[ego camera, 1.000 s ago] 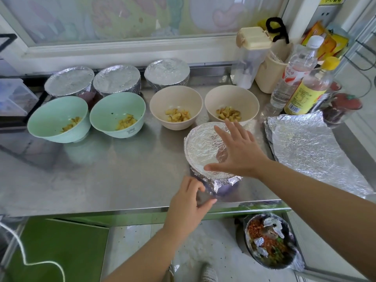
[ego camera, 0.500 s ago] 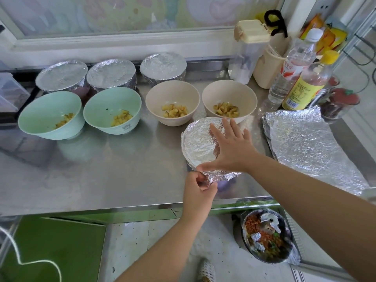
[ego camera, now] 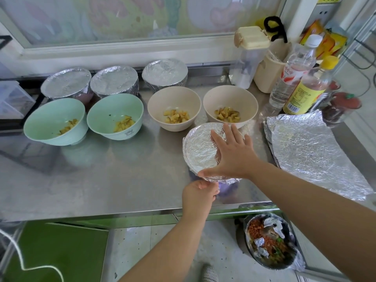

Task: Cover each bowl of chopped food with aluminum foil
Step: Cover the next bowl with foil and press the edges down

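The foil-topped bowl (ego camera: 201, 151) is set near the front edge of the table (ego camera: 101, 180). The right hand (ego camera: 234, 157) is laid flat on its top, fingers spread, nothing gripped. The foil edge (ego camera: 228, 181) under the near rim is pinched by the curled fingers of the left hand (ego camera: 198, 193). A spare foil sheet (ego camera: 313, 151) is laid just to the right.

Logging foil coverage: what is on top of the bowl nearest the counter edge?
A foil sheet covers its whole mouth, with the right hand resting flat on it. The left hand pinches the foil's near edge under the rim. Its contents are hidden.
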Tool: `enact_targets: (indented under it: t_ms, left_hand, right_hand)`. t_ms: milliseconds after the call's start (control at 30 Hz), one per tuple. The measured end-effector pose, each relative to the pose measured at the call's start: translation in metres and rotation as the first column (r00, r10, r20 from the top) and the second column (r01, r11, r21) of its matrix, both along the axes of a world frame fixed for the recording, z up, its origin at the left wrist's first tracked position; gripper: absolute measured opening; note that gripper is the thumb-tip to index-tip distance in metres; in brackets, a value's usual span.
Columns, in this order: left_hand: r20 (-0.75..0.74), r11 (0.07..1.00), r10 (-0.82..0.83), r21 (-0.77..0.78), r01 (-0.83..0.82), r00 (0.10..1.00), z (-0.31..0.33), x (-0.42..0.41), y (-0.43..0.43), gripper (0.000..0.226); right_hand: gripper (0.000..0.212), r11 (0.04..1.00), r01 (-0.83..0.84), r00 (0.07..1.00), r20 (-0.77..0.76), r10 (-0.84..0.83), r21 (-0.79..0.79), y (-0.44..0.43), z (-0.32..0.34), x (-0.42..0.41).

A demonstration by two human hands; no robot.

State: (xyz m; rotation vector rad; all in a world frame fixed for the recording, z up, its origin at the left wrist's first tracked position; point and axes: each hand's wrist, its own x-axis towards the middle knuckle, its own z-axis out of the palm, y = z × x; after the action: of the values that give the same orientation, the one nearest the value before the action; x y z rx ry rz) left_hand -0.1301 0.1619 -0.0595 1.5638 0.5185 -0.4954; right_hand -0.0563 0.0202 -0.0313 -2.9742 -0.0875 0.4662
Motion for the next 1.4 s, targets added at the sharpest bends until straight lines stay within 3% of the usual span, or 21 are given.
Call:
enact_targets:
  t_ms: [133,267,567,833,933,1000,1100,1233,1400]
  left_hand:
    - [-0.194,0.965,0.074,-0.232,-0.119,0.978,0.008,0.002,0.0,0.001]
    - [-0.363,0.906,0.03,-0.384,-0.179,0.931,0.02,0.005,0.01,0.008]
    - [-0.404,0.861,-0.228,-0.509,-0.011,0.886,0.037,0.024,0.031,0.047]
    - [-0.401,0.851,-0.486,-0.421,0.314,0.777,0.039,0.049,0.045,0.064]
    - [-0.415,0.864,-0.499,-0.305,0.4,0.761,0.036,0.055,0.044,0.06]
    - [-0.406,0.884,-0.468,-0.217,0.415,0.785,0.035,0.059,0.038,0.05]
    - [-0.398,0.878,-0.47,-0.12,0.463,0.788,0.032,0.062,0.034,0.051]
    - [-0.384,0.859,-0.49,-0.059,0.509,0.783,0.027,0.064,0.033,0.053]
    - [-0.378,0.848,-0.503,-0.041,0.528,0.777,0.024,0.068,0.032,0.051]
  right_hand:
    - [0.153,1.0,-0.001,1.0,0.002,0.001,-0.015,0.0,-0.001,0.0]
    - [0.146,1.0,0.003,1.0,0.015,-0.002,-0.02,0.001,-0.003,-0.001]
    - [0.15,1.0,-0.004,1.0,0.027,0.004,-0.022,0.001,-0.004,-0.004]
    - [0.14,0.999,-0.048,0.999,0.02,0.048,-0.014,-0.002,-0.003,-0.005]
    - [0.125,0.989,-0.147,0.982,0.12,0.145,0.006,-0.003,0.004,-0.014]
    - [0.099,0.962,-0.263,0.915,0.335,0.223,0.079,-0.003,0.0,-0.033]
    - [0.042,0.895,-0.433,0.646,0.73,0.225,0.106,-0.005,-0.031,-0.072]
    - [0.03,0.949,-0.309,0.548,0.827,0.129,0.057,-0.003,-0.062,-0.086]
    - [0.019,0.95,-0.304,0.539,0.835,0.109,0.073,-0.006,-0.059,-0.073]
